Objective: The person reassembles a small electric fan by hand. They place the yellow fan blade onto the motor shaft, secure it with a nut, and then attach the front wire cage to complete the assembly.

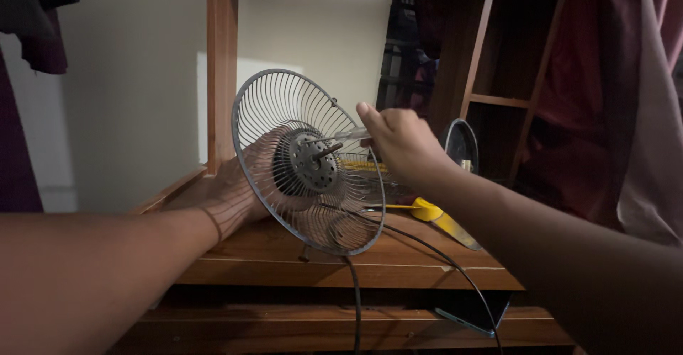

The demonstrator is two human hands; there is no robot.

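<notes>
A round wire fan guard with a grey motor hub and shaft at its centre is held tilted above a wooden table. My left hand is behind the guard, gripping the motor body through the wires. My right hand is in front, pinching a thin screwdriver whose tip points at the hub. A black cord hangs from the fan over the table's front edge.
A yellow-handled tool lies on the table at the right. A second round guard leans behind it. A wooden post and shelving stand behind. A dark flat device rests on the lower shelf.
</notes>
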